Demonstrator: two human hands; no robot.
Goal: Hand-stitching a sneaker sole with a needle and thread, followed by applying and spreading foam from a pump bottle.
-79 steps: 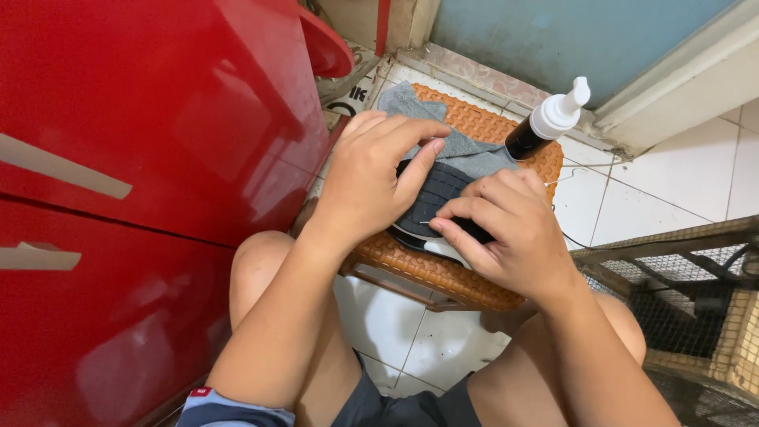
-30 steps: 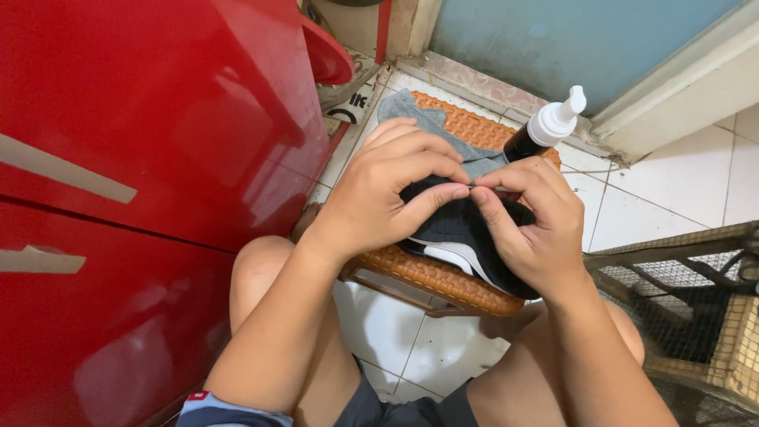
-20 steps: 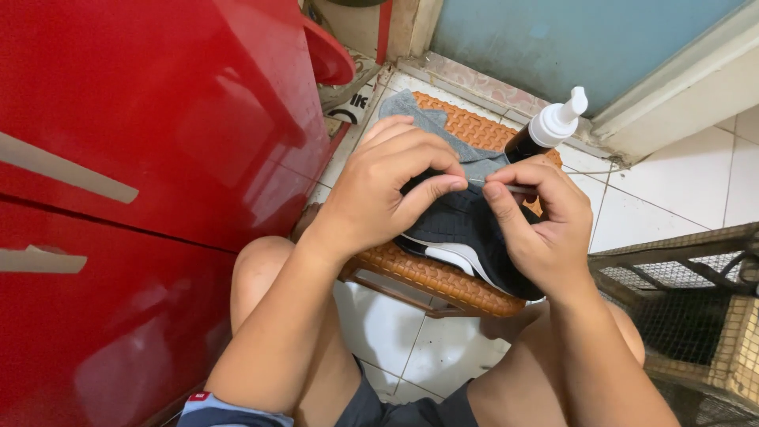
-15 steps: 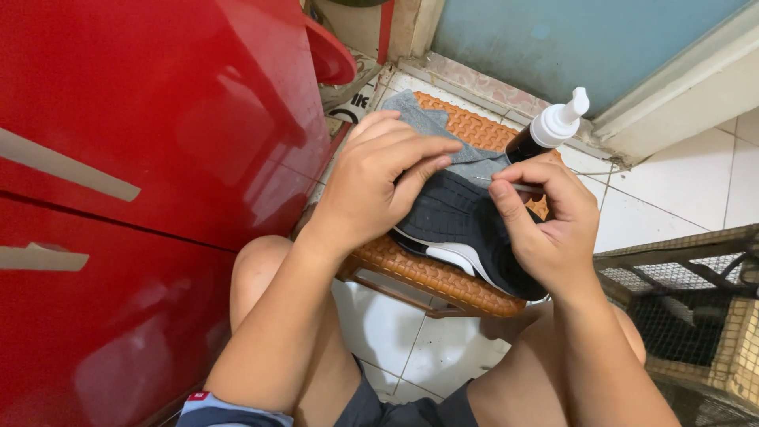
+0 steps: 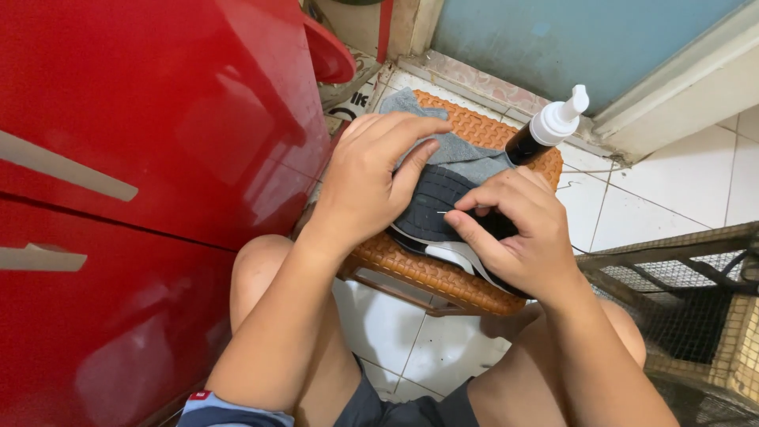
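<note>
Right now your left hand (image 5: 371,178) lies flat over the dark grey shoe with its ribbed black sole and white edge (image 5: 431,207), fingers spread and pressing it down; the fingertips reach onto the grey cloth (image 5: 458,150) that sits under the shoe's far end. The shoe rests sole-up on the orange woven-pattern plastic stool (image 5: 427,273), running from the stool's middle toward its near right edge, where your right hand covers part of it.

Your right hand (image 5: 514,233) is closed in a pinch: thumb and forefinger are pressed together on a thin pale needle-like sliver (image 5: 443,212), whose tip points left onto the sole. The remaining fingers curl over the shoe's side. So both hands are on the shoe, close together but not touching each other, the left one pressing, the right one clamped on the sliver.

At the stool's far right corner stands a dark bottle with a white nozzle cap (image 5: 545,130), tilted slightly to the right, just beside the cloth and just beyond your right knuckles. The cloth spreads toward the stool's far left corner.

To your left rises a glossy red cabinet (image 5: 142,158), close against the stool's left edge. A wire mesh cage (image 5: 680,292) stands on the white tiled floor (image 5: 688,182) to your right. Your bare knees flank the stool's near edge.
</note>
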